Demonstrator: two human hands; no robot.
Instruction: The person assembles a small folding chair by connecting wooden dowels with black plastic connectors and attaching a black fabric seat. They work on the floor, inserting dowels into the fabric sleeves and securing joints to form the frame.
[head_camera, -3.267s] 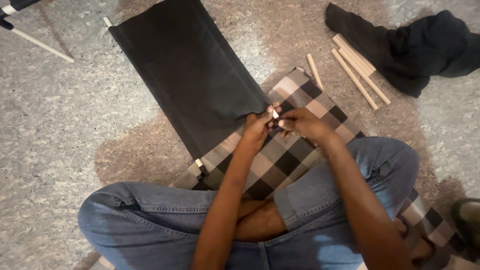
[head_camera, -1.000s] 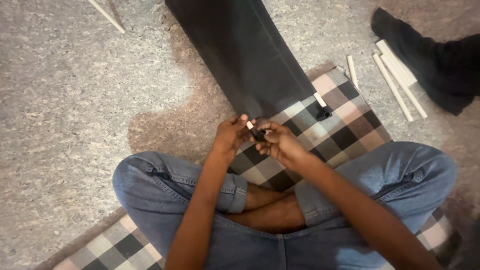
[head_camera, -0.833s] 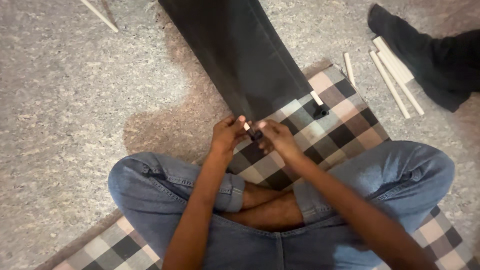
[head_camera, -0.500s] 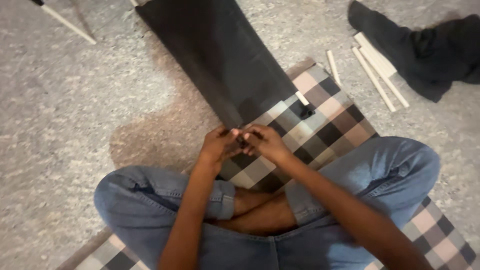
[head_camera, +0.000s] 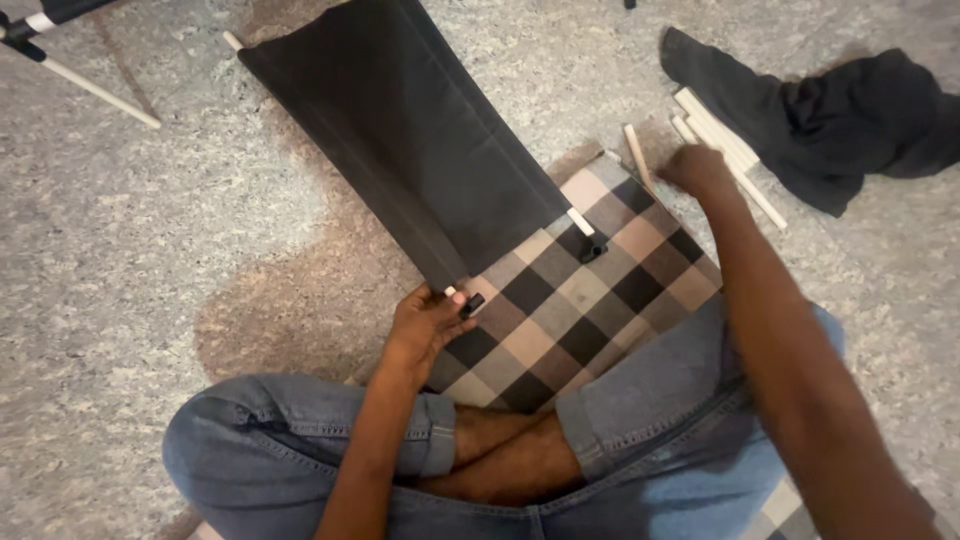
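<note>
Here the person sits cross-legged on a checked mat (head_camera: 590, 300) laid over a grey speckled floor (head_camera: 150, 250). A black fabric panel (head_camera: 410, 140) lies flat, its near edge overlapping the mat's far side.

The left hand (head_camera: 425, 325) rests at the panel's near-left corner. Its fingers are closed in a pinch on a small black clip (head_camera: 471, 303) fitted to a white rod end (head_camera: 450, 291) that protrudes from the panel's hem; this hold appears to steady the corner against the mat. A second clip (head_camera: 594, 246) sits on the near-right rod end, untouched.

The right hand (head_camera: 697, 168) reaches past the mat's far-right corner to a bundle of pale sticks (head_camera: 745, 170) on the floor. It lies over their near ends; whether the fingers have closed on one cannot be told.

A black cloth (head_camera: 830, 110) lies crumpled just beyond the sticks. Another rod (head_camera: 95, 90) lies on the floor well left of the panel.
</note>
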